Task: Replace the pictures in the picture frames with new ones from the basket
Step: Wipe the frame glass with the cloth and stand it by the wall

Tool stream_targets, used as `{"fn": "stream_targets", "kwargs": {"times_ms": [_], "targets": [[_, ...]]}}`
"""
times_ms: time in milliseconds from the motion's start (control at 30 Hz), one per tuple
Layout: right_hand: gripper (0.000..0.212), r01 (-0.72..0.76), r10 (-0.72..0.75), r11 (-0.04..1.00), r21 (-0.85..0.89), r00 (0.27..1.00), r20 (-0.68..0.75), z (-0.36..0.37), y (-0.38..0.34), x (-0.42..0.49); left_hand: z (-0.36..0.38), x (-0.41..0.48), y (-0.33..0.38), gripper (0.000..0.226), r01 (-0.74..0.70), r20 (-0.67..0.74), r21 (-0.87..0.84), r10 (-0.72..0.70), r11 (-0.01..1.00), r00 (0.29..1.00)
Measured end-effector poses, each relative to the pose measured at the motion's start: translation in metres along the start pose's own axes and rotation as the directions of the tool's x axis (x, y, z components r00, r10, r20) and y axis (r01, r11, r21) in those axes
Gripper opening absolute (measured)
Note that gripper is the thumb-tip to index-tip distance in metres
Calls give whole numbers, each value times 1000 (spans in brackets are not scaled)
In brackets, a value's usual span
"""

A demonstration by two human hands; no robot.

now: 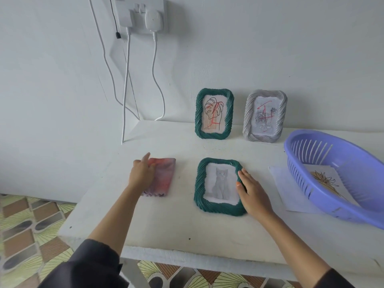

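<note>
A green rope-edged frame (218, 208) lies flat mid-table with a grey cat picture (221, 187) in it. My right hand (252, 192) rests on its right edge, fingers apart, thumb on the rim. My left hand (141, 174) lies on a pink-red cloth (163, 177) to the left, fingers over its left side. Two frames lean against the wall: a green one (214, 114) with a leaf drawing and a grey one (265, 116) with a red-marked picture. At the right, a purple basket (340, 163) holds a picture (328, 180) with a dark line drawing.
A white sheet of paper (291, 194) lies under the basket's left side. Wall socket with plugs (143, 15) and white cables (125, 90) hang down to the table's back left. The table edge (187, 254) is close to me; patterned floor lies below left.
</note>
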State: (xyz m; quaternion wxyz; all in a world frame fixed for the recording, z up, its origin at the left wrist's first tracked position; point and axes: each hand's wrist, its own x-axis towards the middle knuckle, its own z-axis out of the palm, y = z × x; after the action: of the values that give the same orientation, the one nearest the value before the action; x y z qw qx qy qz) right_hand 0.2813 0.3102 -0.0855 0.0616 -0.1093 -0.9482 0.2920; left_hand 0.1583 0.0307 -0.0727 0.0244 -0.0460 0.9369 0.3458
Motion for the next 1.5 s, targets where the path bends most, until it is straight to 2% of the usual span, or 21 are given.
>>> {"fn": "stream_targets", "kwargs": {"times_ms": [100, 233, 300, 367, 467, 567, 733, 800, 900, 933, 1033, 1100, 1167, 1200, 1300, 1333, 1400, 1433, 1500], "targets": [[46, 0, 0, 1000, -3, 1000, 0, 0, 1, -1, -2, 5, 0, 49, 19, -52, -83, -24, 996, 998], [47, 6, -6, 1000, -8, 1000, 6, -1, 1, -1, 4, -3, 2, 44, 17, -152, -76, -29, 997, 988], [47, 6, -6, 1000, -10, 1000, 11, 0, 1, -1, 6, -10, 8, 44, -12, -246, 54, 24, 998, 969], [47, 8, -7, 1000, -11, 1000, 12, 0, 1, -1, 8, -18, 15, 46, -100, -291, 213, 160, 972, 943], [47, 5, -5, 1000, -17, 1000, 20, -1, 2, -1, 19, -25, 18, 53, -226, -107, 395, 288, 890, 952], [47, 7, -6, 1000, -28, 1000, 28, -2, 1, -1, 27, -26, 11, 56, -243, 57, 463, 245, 852, 968], [52, -2, 3, 1000, -5, 999, 37, -3, 2, -3, 22, -24, 14, 56, -224, 113, 491, 194, 842, 975], [56, -33, 33, 999, -8, 999, 10, -4, 3, -5, 22, -31, 24, 54, -177, 60, 464, 169, 868, 984], [57, -127, 126, 990, -65, 992, -20, -9, 6, -6, 30, -52, 50, 53, -153, -85, 396, 202, 905, 976], [55, -147, 146, 986, -81, 989, -22, -9, 6, -7, 36, -62, 61, 53, -175, -78, 371, 219, 912, 973], [39, -132, 122, 987, -94, 988, -99, -6, 5, -9, 65, -90, 85, 51, -230, 104, 371, 206, 900, 973], [34, -135, 118, 982, -131, 985, -128, -5, -1, -9, 79, -98, 92, 47, -219, 135, 385, 180, 897, 974], [28, -156, 143, 983, -100, 981, -132, -6, -4, -6, 81, -96, 94, 40, -166, 106, 321, 139, 932, 985], [25, -163, 157, 986, -31, 978, -136, -7, -6, -4, 80, -92, 93, 35, -126, 114, 262, 99, 957, 989], [20, -226, 259, 921, 316, 964, -64, -9, -6, 5, 71, -81, 91, 13, 39, 163, 4, -39, 999, 986], [15, -258, 292, 857, 447, 956, -8, -11, -10, 8, 69, -77, 90, 9, 83, 175, -99, -65, 992, 983], [18, -329, 335, 668, 668, 934, 125, -17, -14, 12, 66, -78, 89, 27, 160, 207, -300, -99, 940, 973], [24, -355, 344, 574, 738, 922, 177, -19, -15, 16, 63, -79, 88, 32, 196, 229, -380, -113, 904, 967], [29, -383, 327, 446, 809, 911, 251, -21, -17, 22, 58, -78, 85, 23, 222, 270, -502, -93, 836, 958]]}}
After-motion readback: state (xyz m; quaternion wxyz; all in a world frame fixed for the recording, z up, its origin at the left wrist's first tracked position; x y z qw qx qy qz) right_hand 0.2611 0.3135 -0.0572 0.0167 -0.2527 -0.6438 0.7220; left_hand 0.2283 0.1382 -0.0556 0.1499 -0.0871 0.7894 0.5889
